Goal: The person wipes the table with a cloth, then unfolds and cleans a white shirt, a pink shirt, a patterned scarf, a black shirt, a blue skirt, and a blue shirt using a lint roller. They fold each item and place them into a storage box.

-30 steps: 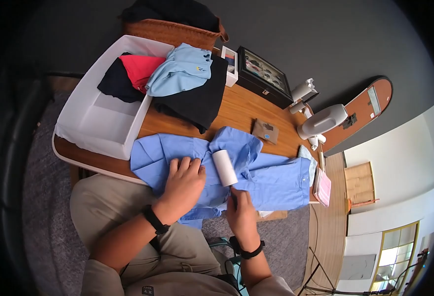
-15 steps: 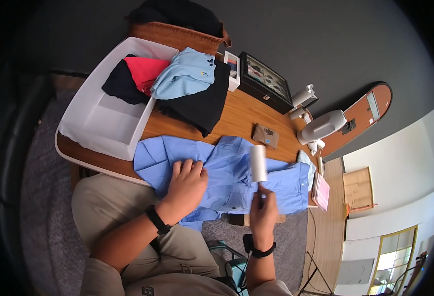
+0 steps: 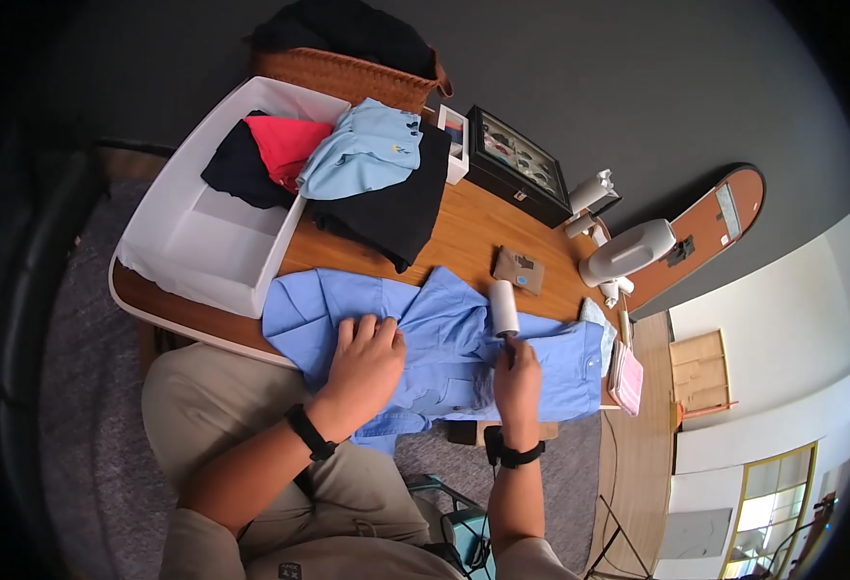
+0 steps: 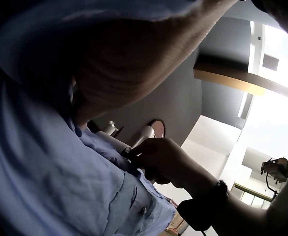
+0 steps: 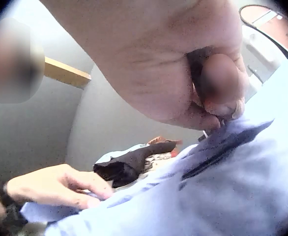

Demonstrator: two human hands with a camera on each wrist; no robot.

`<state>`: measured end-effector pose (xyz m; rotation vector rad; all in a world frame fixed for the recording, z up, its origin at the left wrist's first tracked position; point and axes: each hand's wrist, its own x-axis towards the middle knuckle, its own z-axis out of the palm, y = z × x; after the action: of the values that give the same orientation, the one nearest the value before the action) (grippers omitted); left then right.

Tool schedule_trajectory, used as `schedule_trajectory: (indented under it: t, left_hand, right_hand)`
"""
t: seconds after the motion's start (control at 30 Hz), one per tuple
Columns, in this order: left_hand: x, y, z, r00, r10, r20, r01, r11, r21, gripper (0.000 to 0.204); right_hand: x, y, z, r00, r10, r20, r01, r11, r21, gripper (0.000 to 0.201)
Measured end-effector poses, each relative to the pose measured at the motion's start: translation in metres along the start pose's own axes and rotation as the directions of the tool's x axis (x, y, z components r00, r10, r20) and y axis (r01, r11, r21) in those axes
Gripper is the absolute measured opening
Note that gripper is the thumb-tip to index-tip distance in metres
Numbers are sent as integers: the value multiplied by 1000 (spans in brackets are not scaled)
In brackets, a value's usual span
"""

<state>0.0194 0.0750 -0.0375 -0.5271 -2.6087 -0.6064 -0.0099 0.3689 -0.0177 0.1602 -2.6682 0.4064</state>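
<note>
A blue garment (image 3: pixel 444 338) lies spread along the table's near edge, somewhat wrinkled. The left hand (image 3: pixel 367 362) rests on its left part, fingers slightly bent and pressing the cloth. Curled round the dark handle of a white lint roller (image 3: pixel 504 307), the right hand (image 3: pixel 517 382) holds the roller against the garment's upper middle. In the left wrist view the right hand (image 4: pixel 161 160) grips the handle beyond the blue cloth (image 4: pixel 50 172). The right wrist view shows the curled fingers of the right hand (image 5: pixel 168 73) close above the cloth, and the left hand (image 5: pixel 55 187) lying on it.
A white bin (image 3: pixel 193 227) with dark and red clothes stands at the left, beside a light-blue garment (image 3: pixel 367 150) on black cloth. Behind are a wicker basket (image 3: pixel 347 77), black display case (image 3: pixel 517 164), brown packet (image 3: pixel 519 271) and white bottle (image 3: pixel 628 253). Pink cloth (image 3: pixel 628 377) lies right.
The right hand has moved the roller to the right along the garment, and it now sits a little lower than half a second ago. The left hand has stayed nearly in place.
</note>
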Motion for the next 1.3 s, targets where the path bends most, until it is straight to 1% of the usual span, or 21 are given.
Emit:
schedule_trajectory:
  t: [0.1,0.13,0.17,0.23,0.3,0.37,0.43,0.47,0.6,0.7,0.8,0.9,0.93,0.97,1.03,1.1,1.13,1.17,1.23,1.27,1.3]
  left_hand:
    - [-1,-1,-3,1000,21,-7,-20,1000,14,31]
    - [-1,-1,-4,1000,15,-8,-15,1000,15,31]
    - [0,0,-3,998,20,-52,-19,1000,18,27]
    - [2,2,-1,995,36,-92,-35,999,17,24]
    - [1,1,3,992,19,-124,-18,1000,13,24]
    - [0,0,0,993,26,-114,-25,1000,14,24]
    - [0,-1,-2,993,32,-111,-30,999,15,25]
    - [0,-1,-2,995,28,-92,-27,1000,14,25]
    - [0,-1,-5,996,47,-74,-44,998,41,26]
    - [-3,0,-18,996,91,15,-91,996,8,36]
    - [-1,-8,-16,985,134,104,-142,987,73,38]
    - [3,-10,-19,983,175,59,-179,981,80,32]
    - [5,-11,-20,983,174,59,-179,981,81,32]
    - [7,-11,-21,984,172,36,-173,985,14,28]
    - [16,-11,-27,985,171,15,-170,984,-56,23]
    - [26,-13,-39,995,16,-98,-47,945,-323,18]
    - [28,-16,-38,985,-41,-168,-34,906,-422,17]
    - [29,-18,-39,985,-38,-167,-37,906,-422,17]
    - [29,-23,-39,970,-168,-176,48,841,-539,16]
    - [30,-26,-39,963,-169,-211,25,833,-553,18]
    - [30,-28,-40,962,-169,-213,24,833,-552,18]
  right_hand:
    - [-3,-14,-21,996,-15,-84,20,998,55,26]
    - [-8,-26,-25,998,-6,-67,12,996,86,27]
    - [-17,-39,-25,1000,18,10,-20,986,165,29]
    - [-29,-67,-21,980,-200,21,190,956,223,27]
    - [-35,-86,-21,969,-160,190,113,965,237,28]
    - [-31,-69,-11,967,-123,223,72,973,220,28]
    - [-23,-30,1,995,6,100,-29,973,229,27]
    - [-17,-9,2,999,7,51,-14,992,125,26]
    - [-14,36,-25,989,135,-56,-132,990,59,24]
    - [-26,29,-42,986,104,-131,-93,992,85,23]
    - [-37,26,-53,995,88,-41,-87,996,13,22]
    - [-49,21,-58,997,75,-8,-75,995,67,18]
    - [-54,7,-63,989,145,26,-147,982,119,16]
    - [-59,-8,-68,975,212,63,-219,961,167,14]
    - [-73,-23,-68,998,57,-15,-52,967,249,18]
    - [-86,-39,-68,998,28,-49,-13,960,281,21]
    - [-87,-42,-64,993,-25,-113,55,959,276,18]
    - [-87,-43,-65,993,-22,-114,53,960,277,18]
    - [-87,-45,-68,995,-25,-95,56,942,332,20]
    - [-88,-43,-70,995,-24,-98,55,942,332,20]
    - [-89,-37,-72,991,-128,-47,136,923,360,21]
